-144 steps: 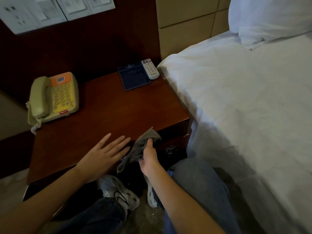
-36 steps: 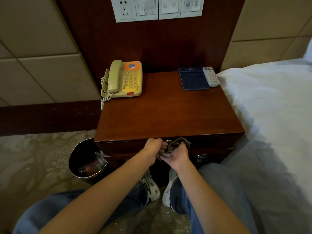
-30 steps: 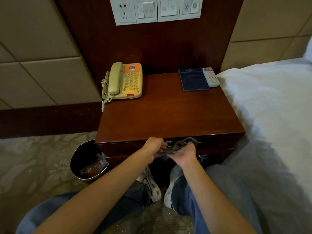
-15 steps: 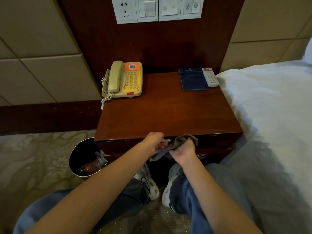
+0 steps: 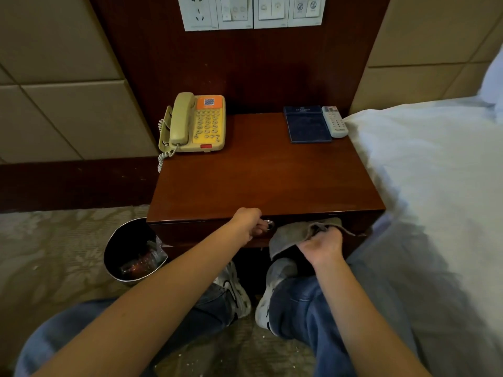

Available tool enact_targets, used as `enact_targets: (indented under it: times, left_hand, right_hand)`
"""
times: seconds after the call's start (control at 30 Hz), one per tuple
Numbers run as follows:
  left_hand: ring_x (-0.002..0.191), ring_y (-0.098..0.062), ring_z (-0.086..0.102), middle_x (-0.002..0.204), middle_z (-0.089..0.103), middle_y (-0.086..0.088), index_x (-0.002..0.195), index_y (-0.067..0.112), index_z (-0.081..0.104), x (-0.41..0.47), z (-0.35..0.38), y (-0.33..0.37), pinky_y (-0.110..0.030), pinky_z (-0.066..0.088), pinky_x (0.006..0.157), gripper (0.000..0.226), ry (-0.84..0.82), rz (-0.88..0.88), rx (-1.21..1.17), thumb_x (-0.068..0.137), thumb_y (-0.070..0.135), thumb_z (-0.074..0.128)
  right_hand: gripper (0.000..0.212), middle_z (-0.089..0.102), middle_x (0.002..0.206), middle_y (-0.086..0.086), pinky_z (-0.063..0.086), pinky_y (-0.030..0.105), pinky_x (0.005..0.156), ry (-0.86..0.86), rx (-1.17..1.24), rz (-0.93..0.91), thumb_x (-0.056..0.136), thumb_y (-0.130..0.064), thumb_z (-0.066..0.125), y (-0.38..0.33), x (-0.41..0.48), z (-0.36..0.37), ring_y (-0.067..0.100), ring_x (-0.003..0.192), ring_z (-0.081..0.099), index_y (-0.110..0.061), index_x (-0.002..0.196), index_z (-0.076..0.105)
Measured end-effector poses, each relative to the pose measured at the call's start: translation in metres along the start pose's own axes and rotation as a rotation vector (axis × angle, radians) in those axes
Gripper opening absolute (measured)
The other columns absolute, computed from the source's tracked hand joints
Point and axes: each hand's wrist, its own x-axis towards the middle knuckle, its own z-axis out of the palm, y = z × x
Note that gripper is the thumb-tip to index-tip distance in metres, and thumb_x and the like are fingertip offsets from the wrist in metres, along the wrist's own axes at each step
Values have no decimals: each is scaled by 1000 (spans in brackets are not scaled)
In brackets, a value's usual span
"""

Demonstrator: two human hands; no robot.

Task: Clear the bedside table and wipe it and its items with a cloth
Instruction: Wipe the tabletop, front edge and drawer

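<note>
Cloth [image 5: 294, 236] rightward, left hand [image 5: 248, 223] at knob [image 5: 269, 225]

Padded wall [image 5: 54, 77], patterned carpet [image 5: 54, 240], white bed [image 5: 435, 186]

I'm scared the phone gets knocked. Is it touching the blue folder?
Apart. The head view shows the phone and blue folder separated by a stretch of bare tabletop.
</note>
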Motion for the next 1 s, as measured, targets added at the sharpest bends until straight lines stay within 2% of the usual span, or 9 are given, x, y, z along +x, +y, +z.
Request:
enact_targets:
  times: [0.1,0.27,0.4,0.47,0.53,0.67,0.73,0.93,1.0]
  left_hand:
    - [50,-10,42,77,59,-5,138,1,45,0,0,0,-22,33,40,39,-7,3,0,103,16,34]
    - [52,-11,42,76,56,-5,134,-3,47,0,-2,-3,-14,30,29,38,-28,17,-22,102,15,36]
    - [49,-13,44,73,58,-6,107,-4,62,1,-8,-6,-18,37,35,32,-59,11,10,102,18,39]
    - [50,-13,45,73,59,-5,93,1,64,3,-11,-7,-20,35,37,33,-70,9,47,103,21,39]
    - [51,-14,44,73,58,-6,89,2,63,4,-13,-10,-22,32,39,34,-82,9,66,103,21,38]
    - [54,-16,44,72,55,-6,98,2,60,8,-11,-16,-26,32,46,30,-88,5,141,104,20,37]
    - [56,-16,44,73,55,-6,103,2,59,11,-8,-21,-26,33,47,27,-100,11,161,103,19,38]
    - [64,-14,47,80,56,-2,128,4,51,19,-3,-48,-27,34,62,34,-110,3,281,101,20,38]
    - [64,-13,48,87,58,-3,137,5,43,22,-6,-55,-27,35,60,40,-112,-4,320,102,23,36]
  right_hand:
    - [51,49,132,18,41,45,97,-3,-34,-19,104,-38,26,3,1,-1,34,117,52,-9,145,34]
    - [55,36,147,24,32,50,107,-12,-179,126,104,-42,19,30,-1,17,39,133,39,-9,148,26]
    - [60,39,145,23,32,48,111,-25,-212,187,103,-46,17,54,2,22,37,130,43,-8,148,28]
    - [62,41,143,23,33,47,110,-9,-190,216,103,-48,17,58,6,23,37,129,44,-7,147,29]
    - [63,41,142,24,34,49,109,5,-149,245,102,-50,19,58,10,22,39,127,45,-7,147,28]
    - [68,28,151,25,30,56,108,-11,-54,262,100,-54,20,54,19,15,43,134,35,-10,152,15]
    - [68,29,151,24,29,55,111,-15,-36,242,100,-54,20,49,19,12,41,135,35,-9,152,16]
    - [52,47,142,12,29,48,112,161,-6,90,100,-45,27,22,26,1,30,130,45,-18,141,43]
    - [34,57,125,6,27,43,114,215,8,-21,100,-35,30,11,29,-1,21,121,49,-22,115,57]
